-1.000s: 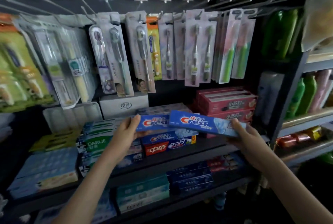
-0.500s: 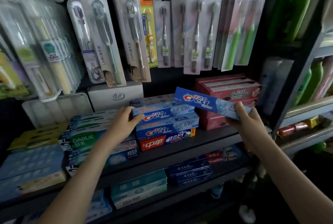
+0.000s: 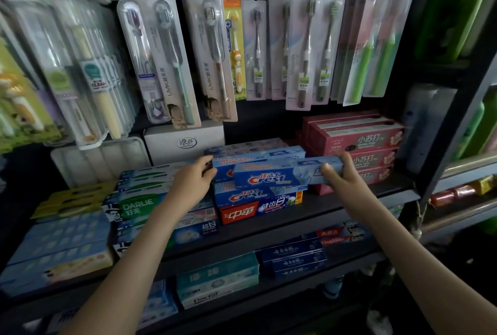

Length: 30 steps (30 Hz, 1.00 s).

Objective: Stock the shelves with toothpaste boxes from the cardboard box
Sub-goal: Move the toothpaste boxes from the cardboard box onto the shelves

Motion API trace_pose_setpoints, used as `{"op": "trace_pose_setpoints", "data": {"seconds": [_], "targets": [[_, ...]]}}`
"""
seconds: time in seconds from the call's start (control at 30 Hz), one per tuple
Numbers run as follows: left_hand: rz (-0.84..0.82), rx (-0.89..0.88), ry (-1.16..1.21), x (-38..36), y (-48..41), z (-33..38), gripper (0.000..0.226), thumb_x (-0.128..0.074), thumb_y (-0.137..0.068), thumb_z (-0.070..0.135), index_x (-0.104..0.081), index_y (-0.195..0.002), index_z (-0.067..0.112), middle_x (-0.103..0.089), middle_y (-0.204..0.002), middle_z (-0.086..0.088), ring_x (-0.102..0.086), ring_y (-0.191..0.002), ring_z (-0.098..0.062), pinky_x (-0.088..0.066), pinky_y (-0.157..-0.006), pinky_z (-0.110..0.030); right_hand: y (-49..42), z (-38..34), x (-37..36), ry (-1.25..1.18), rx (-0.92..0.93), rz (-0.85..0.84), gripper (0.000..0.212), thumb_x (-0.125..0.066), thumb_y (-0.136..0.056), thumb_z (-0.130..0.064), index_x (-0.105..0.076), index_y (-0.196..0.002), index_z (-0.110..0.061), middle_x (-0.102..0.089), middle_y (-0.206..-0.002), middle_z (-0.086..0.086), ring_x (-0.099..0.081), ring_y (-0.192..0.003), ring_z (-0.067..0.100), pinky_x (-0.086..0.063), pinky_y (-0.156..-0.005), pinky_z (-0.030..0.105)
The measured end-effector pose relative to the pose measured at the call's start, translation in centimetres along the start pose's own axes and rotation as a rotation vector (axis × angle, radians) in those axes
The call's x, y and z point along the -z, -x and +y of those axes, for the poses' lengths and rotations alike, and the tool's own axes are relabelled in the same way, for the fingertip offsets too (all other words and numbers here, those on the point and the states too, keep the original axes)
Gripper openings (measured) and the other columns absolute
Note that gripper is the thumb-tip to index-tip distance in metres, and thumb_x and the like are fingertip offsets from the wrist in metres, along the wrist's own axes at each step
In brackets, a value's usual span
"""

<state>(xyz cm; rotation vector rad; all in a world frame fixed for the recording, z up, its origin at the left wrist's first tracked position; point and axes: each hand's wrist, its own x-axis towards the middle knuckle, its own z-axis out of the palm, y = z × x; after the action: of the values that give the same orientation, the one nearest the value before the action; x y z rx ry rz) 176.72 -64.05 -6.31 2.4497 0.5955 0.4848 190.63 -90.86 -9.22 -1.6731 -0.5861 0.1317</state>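
Crest box (image 3: 279,176) held in front of the stack (image 3: 258,196).
Right hand (image 3: 343,177) grips its right end, thumb on the front; box level, across the stack's upper rows. Left hand (image 3: 192,180) curls round the left end of the stack's top box (image 3: 252,158). Red boxes (image 3: 357,142) just right of the stack.

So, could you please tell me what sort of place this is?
Most likely a shop's dental-care aisle: packaged toothbrushes hang in rows above stacked toothpaste boxes on dark shelves.
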Motion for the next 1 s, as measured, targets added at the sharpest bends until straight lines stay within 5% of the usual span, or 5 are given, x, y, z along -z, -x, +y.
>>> {"op": "trace_pose_setpoints", "data": {"seconds": [0.37, 0.53, 0.73, 0.87, 1.0], "targets": [[0.007, 0.022, 0.008, 0.3, 0.5, -0.6, 0.045, -0.047, -0.1, 0.019, -0.041, -0.144, 0.014, -0.055, -0.136, -0.009, -0.054, -0.121, -0.023, -0.043, -0.098, -0.034, -1.9, 0.7, -4.1, 0.048, -0.061, 0.138, 0.044, -0.054, -0.096, -0.027, -0.042, -0.138, -0.025, -0.054, -0.127, 0.003, -0.056, -0.108, 0.018, -0.049, -0.09, 0.035], [-0.024, 0.096, 0.022, -0.9, 1.7, 1.0, 0.056, -0.034, -0.101, 0.009, -0.013, -0.153, 0.013, -0.052, -0.132, -0.015, -0.049, -0.081, -0.011, -0.038, -0.06, -0.023, -2.4, 0.6, -5.3, 0.077, -0.077, 0.094, 0.06, -0.054, -0.095, -0.035, -0.027, -0.148, -0.025, -0.042, -0.144, 0.001, -0.042, -0.13, 0.02, -0.04, -0.106, 0.041], [-0.067, 0.2, 0.086, -2.1, 1.6, 1.4, 0.068, -0.035, -0.098, 0.002, 0.0, -0.153, 0.017, -0.047, -0.13, -0.015, -0.049, -0.075, -0.008, -0.036, -0.05, -0.02, -2.8, 0.5, -5.5, 0.091, -0.072, 0.089, 0.056, -0.053, -0.096, -0.034, -0.031, -0.146, -0.023, -0.047, -0.139, 0.005, -0.05, -0.12, 0.021, -0.048, -0.096, 0.038], [0.091, 0.123, 0.13, -2.4, 2.1, 1.7, 0.066, -0.041, -0.091, -0.003, -0.018, -0.151, 0.016, -0.042, -0.137, -0.013, -0.05, -0.114, -0.023, -0.052, -0.087, -0.036, -2.2, 0.4, -5.3, 0.043, -0.073, 0.072, 0.061, -0.053, -0.095, -0.037, -0.026, -0.149, -0.024, -0.04, -0.147, 0.002, -0.043, -0.13, 0.019, -0.042, -0.102, 0.036], [0.495, -0.107, 0.113, -4.5, 5.1, 4.0, 0.059, -0.047, -0.082, -0.013, -0.039, -0.138, 0.003, -0.033, -0.146, -0.014, -0.026, -0.14, -0.029, -0.029, -0.114, -0.047, 1.1, 0.4, -3.7, 0.025, -0.017, 0.183, 0.063, -0.055, -0.095, -0.033, -0.024, -0.149, -0.024, -0.033, -0.151, -0.005, -0.034, -0.136, 0.014, -0.034, -0.108, 0.031]]}}
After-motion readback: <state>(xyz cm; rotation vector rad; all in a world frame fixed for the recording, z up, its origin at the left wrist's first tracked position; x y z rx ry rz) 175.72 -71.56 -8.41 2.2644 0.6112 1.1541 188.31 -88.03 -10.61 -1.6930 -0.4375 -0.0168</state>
